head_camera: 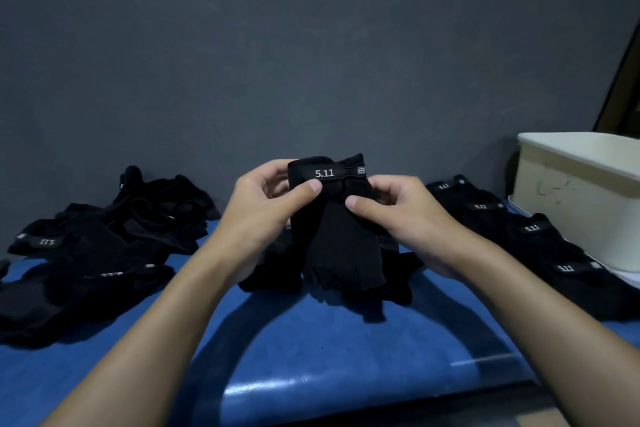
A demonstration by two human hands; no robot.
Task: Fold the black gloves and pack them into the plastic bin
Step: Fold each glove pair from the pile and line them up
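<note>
glove (pixel 337 229) upright, cuff up, finger ends down | L hand (pixel 266 204) + R hand (pixel 398 208) pinch its sides, thumbs in front

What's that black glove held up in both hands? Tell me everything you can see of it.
The held glove is black, soft-looking fabric, with short cut-off finger stubs. Its wrist strap carries white "5.11" lettering and a small square logo. It hangs cuff up, fingers down, above the blue table. The left hand and right hand pinch it just under the strap, thumbs in front.
</note>
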